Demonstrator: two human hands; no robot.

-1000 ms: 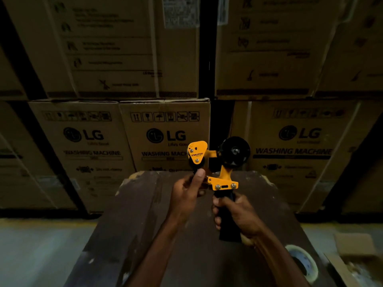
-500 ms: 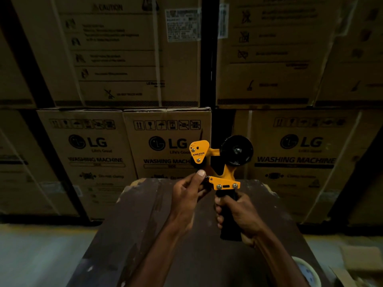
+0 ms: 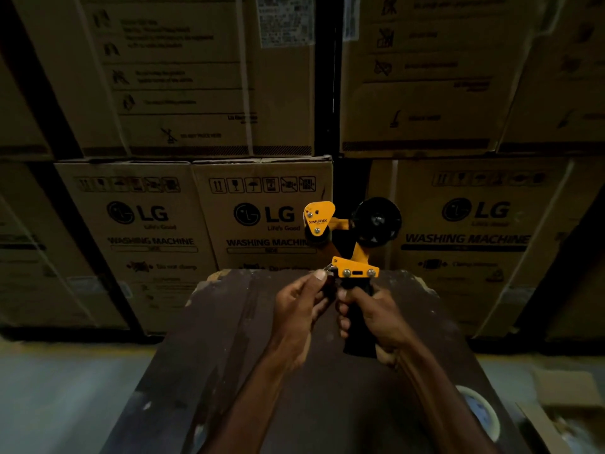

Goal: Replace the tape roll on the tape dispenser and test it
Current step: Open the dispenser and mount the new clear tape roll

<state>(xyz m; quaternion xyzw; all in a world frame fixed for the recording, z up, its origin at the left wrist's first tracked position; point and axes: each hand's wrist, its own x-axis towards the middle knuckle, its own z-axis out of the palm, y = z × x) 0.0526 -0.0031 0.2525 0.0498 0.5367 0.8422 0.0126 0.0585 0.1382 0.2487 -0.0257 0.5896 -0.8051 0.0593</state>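
A yellow and black tape dispenser [image 3: 355,263] is held upright above the dark wooden table [image 3: 229,355]. Its black hub wheel [image 3: 378,221] carries no tape. My right hand [image 3: 373,317] grips the black handle from the right. My left hand [image 3: 302,301] is curled just left of the handle, with the thumb tip at the small metal part on the yellow plate's left end. A clear tape roll [image 3: 481,411] lies on the table at the lower right, partly hidden behind my right forearm.
Stacked cardboard washing machine boxes [image 3: 262,217] fill the background right behind the table. A small open cardboard box [image 3: 556,421] sits at the lower right corner. Grey floor shows to the left of the table.
My left hand has slid down from the dispenser's front roller to the plate above the handle. The view has shifted slightly; the dispenser stays upright in my right hand.
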